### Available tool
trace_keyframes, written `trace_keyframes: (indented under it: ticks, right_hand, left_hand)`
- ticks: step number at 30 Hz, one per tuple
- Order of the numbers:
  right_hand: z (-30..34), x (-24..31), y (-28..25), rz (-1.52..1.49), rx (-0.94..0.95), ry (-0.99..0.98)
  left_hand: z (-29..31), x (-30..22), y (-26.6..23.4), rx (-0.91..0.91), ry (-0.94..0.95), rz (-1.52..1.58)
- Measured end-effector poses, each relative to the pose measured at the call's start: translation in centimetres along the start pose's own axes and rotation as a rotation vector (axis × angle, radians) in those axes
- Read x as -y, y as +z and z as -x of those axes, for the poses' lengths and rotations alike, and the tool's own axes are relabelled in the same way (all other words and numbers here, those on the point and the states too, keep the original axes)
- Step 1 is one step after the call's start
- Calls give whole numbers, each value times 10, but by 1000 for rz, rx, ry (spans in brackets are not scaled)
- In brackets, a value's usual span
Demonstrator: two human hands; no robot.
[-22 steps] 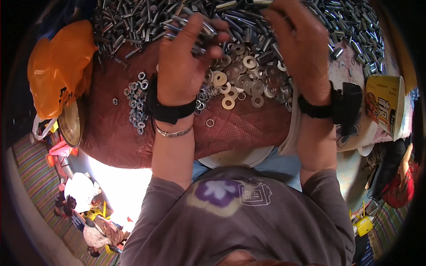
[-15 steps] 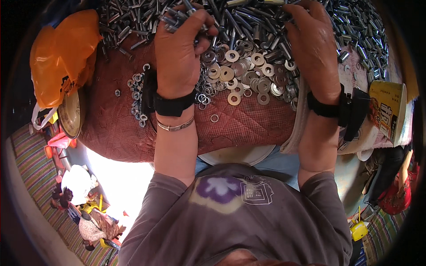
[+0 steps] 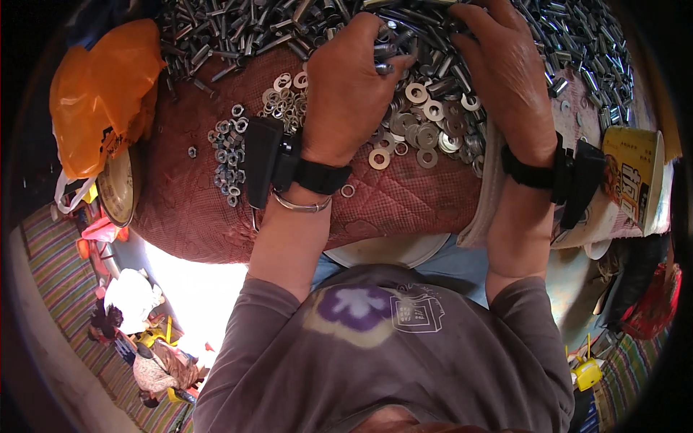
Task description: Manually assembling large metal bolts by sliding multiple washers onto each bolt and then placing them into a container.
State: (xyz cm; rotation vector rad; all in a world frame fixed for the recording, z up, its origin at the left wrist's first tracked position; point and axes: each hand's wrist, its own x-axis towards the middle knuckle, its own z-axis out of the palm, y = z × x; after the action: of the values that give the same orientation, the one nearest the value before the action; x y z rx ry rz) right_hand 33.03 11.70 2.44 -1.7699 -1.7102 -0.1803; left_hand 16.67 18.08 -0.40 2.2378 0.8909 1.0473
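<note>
Harsh white glare (image 3: 195, 289) flares beside the shirt (image 3: 390, 353), and fisheye edges curve into black.

The back of the left hand (image 3: 346, 101) hides most of the bolts (image 3: 385, 68) in its grip, leaving a few ends in view, and covers part of the spread of washers (image 3: 426, 133). The right hand (image 3: 509, 79) has its fingers (image 3: 473, 18) partly lost in the fastener pile (image 3: 592, 68); what they touch cannot be told. The upper edge crops both hand and pile. The shirt (image 3: 462, 361) and quilt (image 3: 404, 198) hide parts of a pale basin (image 3: 390, 251). Seated people (image 3: 162, 368) are too small to read.
</note>
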Motion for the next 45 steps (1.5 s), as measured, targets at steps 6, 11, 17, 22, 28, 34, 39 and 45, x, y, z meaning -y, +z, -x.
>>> trace_keyframes:
  ticks: [6, 11, 17, 22, 28, 34, 39, 45]
  right_hand:
    - [-3, 12, -9, 15, -10, 57]
    - [1, -8, -1, -25, 8, 32]
    - [4, 4, -10, 55, 67, 169]
    - [6, -2, -2, 87, 28, 181]
    - [5, -6, 0, 103, 7, 185]
    - [3, 7, -9, 63, 63, 196]
    - [1, 8, -6, 87, -49, 222]
    - [-5, 7, -2, -65, -221, 182]
  left_hand:
    - [0, -5, 3, 26, 71, -151]
    - [0, 1, 6, 56, 212, -190]
    - [-1, -4, 5, 138, 199, -153]
    - [0, 1, 6, 67, 193, -137]
    - [0, -3, -4, 22, -225, 419]
    - [-5, 2, -21, 34, -472, 1052]
    - [-5, 11, -24, 86, -449, 1181]
    - [-4, 7, -23, 110, -480, 1177]
